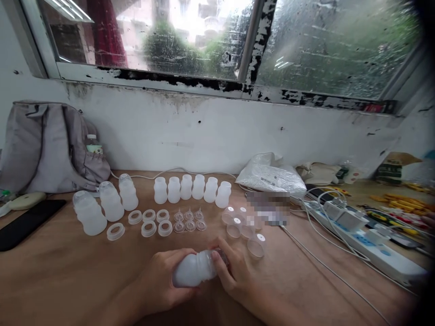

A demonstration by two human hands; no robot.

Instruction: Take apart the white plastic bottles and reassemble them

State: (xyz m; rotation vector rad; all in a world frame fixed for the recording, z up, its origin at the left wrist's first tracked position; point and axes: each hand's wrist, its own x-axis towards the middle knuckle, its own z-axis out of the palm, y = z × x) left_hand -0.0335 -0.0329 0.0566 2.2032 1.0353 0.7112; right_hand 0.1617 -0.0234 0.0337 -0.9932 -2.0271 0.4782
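A frosted white bottle (190, 270) lies tilted between my two hands near the table's front edge. My left hand (166, 276) is wrapped round its base, and the fingers of my right hand (231, 267) close on its clear top end. Beyond them stand several open frosted bottles (186, 187) in a row. In front of that row are several translucent rings (148, 228) and several clear nipples (189, 226). Several clear domed caps (255, 248) sit just past my right hand. Three capped bottles (89, 213) stand at the left.
A black phone (30, 222) and a grey backpack (42, 145) are at the left. To the right lie a white plastic bag (272, 176), a power strip (367, 244) with cables, and yellow items (401, 203). A wall and window rise behind.
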